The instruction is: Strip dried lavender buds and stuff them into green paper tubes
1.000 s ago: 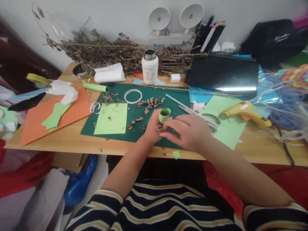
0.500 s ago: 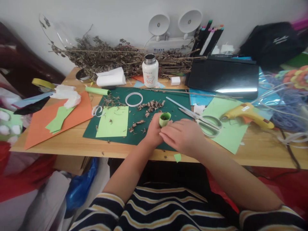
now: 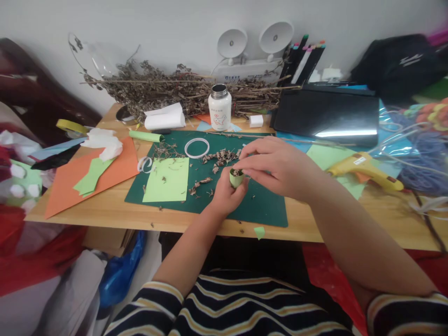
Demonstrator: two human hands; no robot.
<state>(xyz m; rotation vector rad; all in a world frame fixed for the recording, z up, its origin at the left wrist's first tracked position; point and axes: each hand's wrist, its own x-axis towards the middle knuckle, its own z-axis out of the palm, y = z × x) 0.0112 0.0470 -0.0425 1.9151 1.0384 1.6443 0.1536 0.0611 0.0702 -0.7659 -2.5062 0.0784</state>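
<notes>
Head camera view shows the left hand (image 3: pixel 227 196) wrapped around a green paper tube (image 3: pixel 237 181), mouth upward, over the cutting mat (image 3: pixel 266 212) near the front edge of the tabletop (image 3: pixel 105 217). Dry brown bits show inside the tube's mouth. The right hand (image 3: pixel 280 163) arches over it with bent fingers, their tips at the rim; I cannot tell whether they pinch anything. Just beyond the tube, toward the mat's back edge, lies a loose pile of dried leaves (image 3: pixel 222 157), with a white ring (image 3: pixel 196 148) to its left. Near the mat's front left corner, a pale green paper sheet (image 3: pixel 166 182) bears a few crumbs. A green roll (image 3: pixel 145 136) lies by the mat's back left corner. Behind the back edge of the mat stands a white bottle (image 3: pixel 220 112), and a bundle of dried stems (image 3: pixel 157 88) stretches along the tabletop's back edge. Toward the tabletop's right edge lies a yellow glue gun (image 3: pixel 364 165).
</notes>
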